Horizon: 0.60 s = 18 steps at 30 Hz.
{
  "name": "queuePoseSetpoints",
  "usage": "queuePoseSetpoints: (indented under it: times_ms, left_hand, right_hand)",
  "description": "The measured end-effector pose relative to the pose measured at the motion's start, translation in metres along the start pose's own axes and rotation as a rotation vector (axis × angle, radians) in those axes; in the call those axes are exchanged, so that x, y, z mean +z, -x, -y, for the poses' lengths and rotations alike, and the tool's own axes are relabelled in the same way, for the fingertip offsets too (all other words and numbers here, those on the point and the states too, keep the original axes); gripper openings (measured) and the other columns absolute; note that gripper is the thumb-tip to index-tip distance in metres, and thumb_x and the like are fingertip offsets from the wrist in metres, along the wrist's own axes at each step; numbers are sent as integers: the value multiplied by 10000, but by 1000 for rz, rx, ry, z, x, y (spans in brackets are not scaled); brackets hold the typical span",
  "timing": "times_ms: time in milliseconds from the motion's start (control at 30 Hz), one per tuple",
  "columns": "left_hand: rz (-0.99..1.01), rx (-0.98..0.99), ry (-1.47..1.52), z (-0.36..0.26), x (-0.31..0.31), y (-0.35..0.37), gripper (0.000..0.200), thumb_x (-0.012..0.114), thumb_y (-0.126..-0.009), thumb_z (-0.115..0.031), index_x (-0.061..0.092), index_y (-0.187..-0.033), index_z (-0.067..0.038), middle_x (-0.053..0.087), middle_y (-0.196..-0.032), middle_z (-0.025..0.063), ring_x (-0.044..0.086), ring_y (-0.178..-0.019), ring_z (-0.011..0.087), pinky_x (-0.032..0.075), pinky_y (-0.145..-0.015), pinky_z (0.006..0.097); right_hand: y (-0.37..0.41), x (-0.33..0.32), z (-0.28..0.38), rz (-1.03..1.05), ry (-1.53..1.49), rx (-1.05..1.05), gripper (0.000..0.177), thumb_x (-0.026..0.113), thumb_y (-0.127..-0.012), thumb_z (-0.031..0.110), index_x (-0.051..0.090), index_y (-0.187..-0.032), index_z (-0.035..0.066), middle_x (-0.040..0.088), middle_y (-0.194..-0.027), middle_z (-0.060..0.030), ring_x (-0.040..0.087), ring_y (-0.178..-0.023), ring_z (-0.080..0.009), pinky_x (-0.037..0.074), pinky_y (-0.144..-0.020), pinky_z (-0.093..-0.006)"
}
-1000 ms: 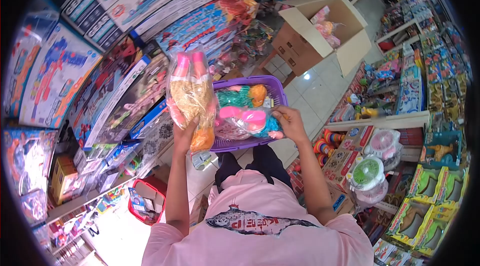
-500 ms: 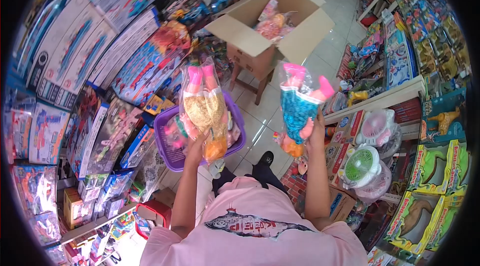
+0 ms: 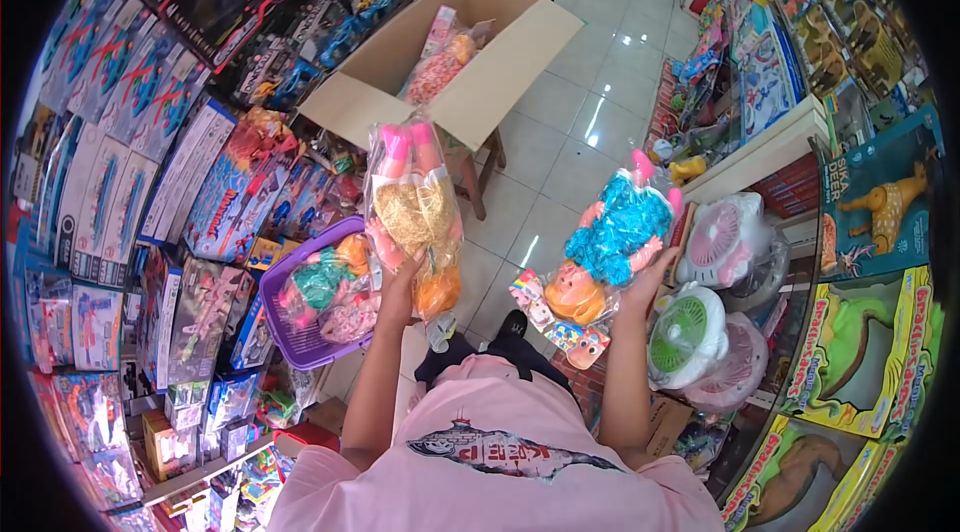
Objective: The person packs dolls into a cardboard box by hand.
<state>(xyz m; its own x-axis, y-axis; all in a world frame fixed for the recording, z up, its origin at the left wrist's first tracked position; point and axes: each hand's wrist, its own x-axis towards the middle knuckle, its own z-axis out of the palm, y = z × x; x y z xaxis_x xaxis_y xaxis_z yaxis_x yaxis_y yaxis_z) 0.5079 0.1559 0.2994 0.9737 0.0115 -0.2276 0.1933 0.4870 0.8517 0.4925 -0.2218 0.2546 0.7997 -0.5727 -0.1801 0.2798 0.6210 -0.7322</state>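
Note:
My left hand (image 3: pixel 402 287) is closed round a bagged doll in a gold dress (image 3: pixel 412 212), held with its pink legs up and orange hair down. A second bagged doll in a blue dress (image 3: pixel 622 224) is in my right hand (image 3: pixel 645 282), tilted head-down, its face turned up. A colourful printed card (image 3: pixel 560 317) hangs at this doll's head. Beside my left hand is a purple basket (image 3: pixel 272 307) with several dolls inside, one in a green dress (image 3: pixel 322 282). Beyond the hands, an open cardboard box (image 3: pixel 395 57) holds a wrapped doll in a pink-orange dress (image 3: pixel 435 72).
The box rests on a wooden stool (image 3: pixel 478 177) on the tiled floor (image 3: pixel 550 132). Shelves of boxed toys line both sides. Close to my right arm are wrapped toy fans, one green (image 3: pixel 688 340) and one pink (image 3: pixel 722 240). Boxed toy snakes (image 3: pixel 855 347) stand at the far right.
The blue-dressed doll has turned so its face and card now show. In view, the box and basket have shifted left. The gold-dressed doll stays in my left hand.

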Motion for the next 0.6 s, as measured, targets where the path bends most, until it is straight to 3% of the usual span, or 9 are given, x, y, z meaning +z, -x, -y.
queuePoseSetpoints:
  times_ms: [100, 167, 200, 300, 333, 367, 433, 567, 600]
  left_hand:
    - [13, -42, -64, -3, 20, -7, 594, 635, -919, -152, 370, -1428, 4, 524, -1356, 115, 532, -1217, 227, 443, -1011, 362]
    - [24, -33, -67, -6, 37, -13, 587, 629, -925, -164, 374, -1426, 3, 518, -1361, 117, 532, -1216, 229, 445, -1009, 366]
    - [34, -31, -58, -1, 36, -21, 604, 639, -919, -163, 364, -1433, -3, 516, -1363, 119, 527, -1225, 233, 452, -1010, 379]
    - [47, -13, -48, 0, 52, -39, 636, 651, -912, -164, 340, -1445, -11, 512, -1365, 121, 522, -1236, 240, 457, -1015, 385]
    - [41, -59, -31, 1, 54, -48, 668, 660, -906, -166, 314, -1458, -23, 503, -1371, 127, 530, -1230, 249, 471, -1008, 393]
    - [49, -68, -28, -1, 63, -55, 668, 660, -906, -166, 314, -1458, -23, 503, -1371, 127, 530, -1230, 249, 471, -1008, 393]
    - [40, 9, -48, -12, 86, -71, 671, 657, -909, -171, 305, -1461, -26, 494, -1378, 133, 545, -1213, 252, 483, -992, 390]
    - [27, 44, 51, -12, 103, -126, 629, 635, -922, -165, 325, -1447, -12, 505, -1366, 139, 556, -1196, 250, 494, -977, 396]
    - [47, 14, 99, -9, 98, -145, 626, 634, -918, -153, 329, -1445, -6, 507, -1366, 133, 541, -1213, 249, 465, -1005, 396]
  right_hand:
    - [-23, -37, -4, -168, 45, 17, 628, 392, -1018, 502, 424, -1408, 11, 486, -1391, -74, 505, -1242, -227, 385, -1071, -368]
    - [-48, -77, -25, -40, 447, -272, 632, 491, -999, 432, 383, -1453, 5, 428, -1453, -66, 431, -1317, -200, 318, -1122, -353]
    - [15, 41, 43, -42, 105, 290, 758, 597, -953, 322, 227, -1527, -9, 318, -1531, -70, 303, -1402, -169, 194, -1179, -329]
    - [-3, 48, 40, -62, 233, 194, 815, 647, -914, 258, 188, -1538, 4, 359, -1498, -60, 354, -1370, -166, 219, -1168, -326]
    - [-5, 51, 41, -71, 262, 142, 706, 632, -917, 226, 278, -1492, 18, 480, -1393, -55, 502, -1246, -187, 375, -1079, -336]
    - [-16, 44, 38, -81, 267, 136, 706, 632, -917, 226, 278, -1492, 18, 480, -1393, -55, 502, -1246, -187, 375, -1079, -336]
    - [-43, 26, 26, 128, 109, 114, 533, 641, -894, 163, 452, -1378, 45, 583, -1250, -78, 598, -1100, -210, 475, -973, -361]
    - [-106, 8, 6, 108, 110, 140, 597, 614, -916, 175, 350, -1437, 48, 559, -1275, -70, 585, -1134, -209, 493, -957, -347]
    - [-119, 16, 7, 84, 259, -12, 673, 611, -923, 178, 272, -1486, 34, 460, -1396, -89, 496, -1252, -215, 402, -1058, -345]
